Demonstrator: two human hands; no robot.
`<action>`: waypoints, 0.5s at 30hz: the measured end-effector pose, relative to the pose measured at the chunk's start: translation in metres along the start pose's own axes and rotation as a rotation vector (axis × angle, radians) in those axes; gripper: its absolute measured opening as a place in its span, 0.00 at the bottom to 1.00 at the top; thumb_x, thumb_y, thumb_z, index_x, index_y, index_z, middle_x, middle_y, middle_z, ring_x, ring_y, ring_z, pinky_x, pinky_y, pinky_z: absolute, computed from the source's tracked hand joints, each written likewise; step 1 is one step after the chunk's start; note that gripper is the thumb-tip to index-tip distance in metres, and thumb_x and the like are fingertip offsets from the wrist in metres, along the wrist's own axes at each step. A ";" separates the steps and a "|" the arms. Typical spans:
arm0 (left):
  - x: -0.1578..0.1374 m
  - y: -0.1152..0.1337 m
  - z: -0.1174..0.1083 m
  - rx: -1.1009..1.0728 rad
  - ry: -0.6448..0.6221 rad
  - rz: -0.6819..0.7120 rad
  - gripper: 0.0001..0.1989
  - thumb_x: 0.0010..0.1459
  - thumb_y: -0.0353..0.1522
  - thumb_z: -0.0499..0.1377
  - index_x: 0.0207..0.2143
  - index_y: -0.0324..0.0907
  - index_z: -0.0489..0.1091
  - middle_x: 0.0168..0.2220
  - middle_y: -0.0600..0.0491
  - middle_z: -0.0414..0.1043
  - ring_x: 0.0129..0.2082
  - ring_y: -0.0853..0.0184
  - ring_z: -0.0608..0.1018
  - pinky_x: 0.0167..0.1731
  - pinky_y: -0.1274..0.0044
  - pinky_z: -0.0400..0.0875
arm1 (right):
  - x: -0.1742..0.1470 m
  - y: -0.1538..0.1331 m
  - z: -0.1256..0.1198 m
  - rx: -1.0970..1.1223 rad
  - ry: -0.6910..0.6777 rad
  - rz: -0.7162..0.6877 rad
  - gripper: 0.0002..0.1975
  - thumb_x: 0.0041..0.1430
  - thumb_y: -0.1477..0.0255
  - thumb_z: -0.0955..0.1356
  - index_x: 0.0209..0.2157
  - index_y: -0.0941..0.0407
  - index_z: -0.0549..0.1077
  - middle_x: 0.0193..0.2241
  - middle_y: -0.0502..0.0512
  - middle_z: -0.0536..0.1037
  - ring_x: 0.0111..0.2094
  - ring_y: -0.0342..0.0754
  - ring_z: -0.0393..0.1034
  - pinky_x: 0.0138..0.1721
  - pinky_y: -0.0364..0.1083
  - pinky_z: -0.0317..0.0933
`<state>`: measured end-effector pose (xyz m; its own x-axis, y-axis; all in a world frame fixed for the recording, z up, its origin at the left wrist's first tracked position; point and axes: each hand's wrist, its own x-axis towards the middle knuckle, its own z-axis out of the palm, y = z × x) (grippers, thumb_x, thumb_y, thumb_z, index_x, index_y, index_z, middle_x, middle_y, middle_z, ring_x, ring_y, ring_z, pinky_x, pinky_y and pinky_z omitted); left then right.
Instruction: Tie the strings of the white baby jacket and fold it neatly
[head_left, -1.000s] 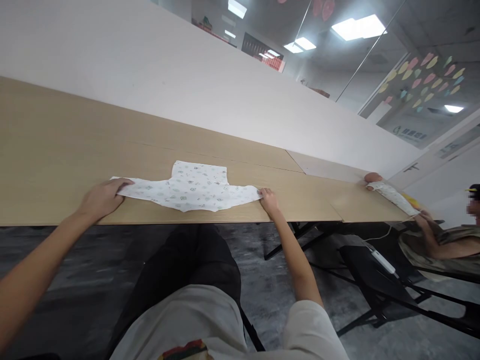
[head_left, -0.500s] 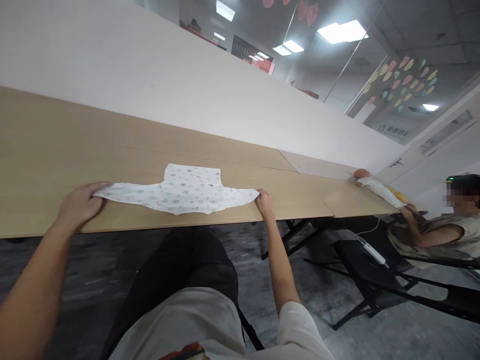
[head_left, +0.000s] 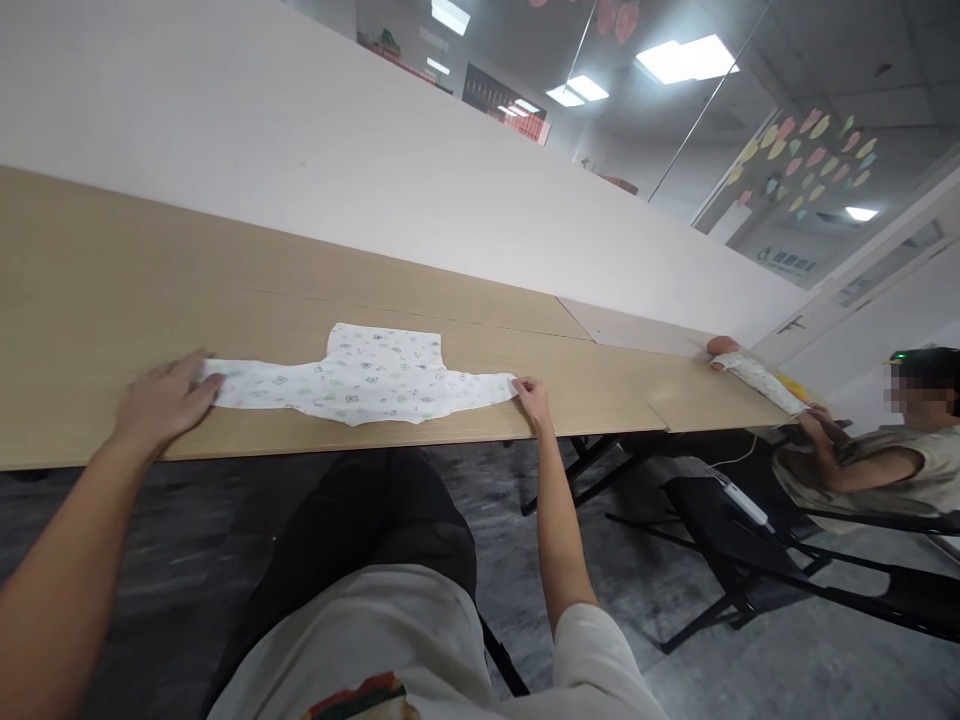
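Observation:
A small white baby shirt (head_left: 386, 375) with a green and grey print lies spread on the wooden table, both sleeves stretched out to the sides. My left hand (head_left: 161, 400) rests over the cuff of the left-lying sleeve, its fingers and thumb apart and pressed down on the cloth. The very end of that sleeve is hidden beneath the palm. At the opposite cuff, my right hand (head_left: 533, 400) pinches the sleeve tip between thumb and fingers. The body of the shirt lies flat, its wider panel pointing away from me.
The long table (head_left: 247, 280) runs along a white partition (head_left: 262, 150), its front edge just before my legs. Farther right, a doll (head_left: 757, 380) in printed cloth lies near a seated person (head_left: 892, 465). A black folding chair (head_left: 720, 540) holds a white power strip (head_left: 746, 507).
My left hand has loosened from its grip on the cuff and spread over it; that sleeve end looks wider and flatter. My right hand keeps its pinch.

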<state>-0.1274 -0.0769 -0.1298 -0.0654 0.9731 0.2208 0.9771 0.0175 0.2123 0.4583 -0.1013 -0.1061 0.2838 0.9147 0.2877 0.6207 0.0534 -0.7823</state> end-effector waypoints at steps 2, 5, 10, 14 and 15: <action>-0.004 0.011 -0.008 -0.002 -0.040 -0.067 0.43 0.60 0.50 0.34 0.67 0.30 0.55 0.66 0.34 0.58 0.62 0.39 0.63 0.57 0.52 0.59 | 0.000 0.000 0.000 -0.036 -0.017 -0.026 0.11 0.53 0.70 0.64 0.33 0.59 0.76 0.32 0.57 0.79 0.30 0.48 0.68 0.35 0.44 0.63; -0.008 0.017 -0.012 -0.027 -0.070 -0.101 0.43 0.60 0.52 0.35 0.67 0.33 0.57 0.68 0.37 0.55 0.64 0.40 0.60 0.59 0.50 0.55 | -0.002 -0.001 -0.002 -0.073 -0.029 -0.039 0.15 0.50 0.74 0.62 0.37 0.59 0.78 0.29 0.54 0.78 0.26 0.46 0.65 0.32 0.44 0.62; -0.003 0.006 -0.004 -0.028 -0.060 -0.080 0.41 0.60 0.53 0.36 0.67 0.39 0.58 0.68 0.42 0.55 0.65 0.41 0.58 0.60 0.50 0.53 | -0.003 -0.003 -0.002 -0.076 -0.046 -0.039 0.22 0.48 0.78 0.61 0.42 0.60 0.79 0.27 0.52 0.78 0.24 0.45 0.61 0.32 0.44 0.62; 0.000 -0.001 0.001 0.004 -0.063 -0.038 0.41 0.60 0.52 0.37 0.67 0.39 0.59 0.68 0.39 0.56 0.64 0.39 0.60 0.58 0.47 0.54 | -0.002 -0.003 0.000 -0.048 -0.025 -0.017 0.16 0.52 0.74 0.64 0.39 0.60 0.80 0.34 0.57 0.81 0.26 0.44 0.64 0.34 0.43 0.62; 0.000 -0.001 0.001 0.018 -0.060 -0.006 0.41 0.60 0.51 0.37 0.66 0.37 0.59 0.67 0.36 0.56 0.63 0.38 0.61 0.57 0.45 0.55 | -0.002 -0.004 0.001 -0.044 -0.017 -0.005 0.15 0.53 0.73 0.65 0.39 0.61 0.80 0.34 0.57 0.81 0.26 0.45 0.64 0.34 0.43 0.62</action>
<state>-0.1283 -0.0762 -0.1311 -0.0594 0.9850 0.1622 0.9801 0.0267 0.1964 0.4546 -0.1027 -0.1036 0.2681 0.9213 0.2816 0.6539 0.0406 -0.7555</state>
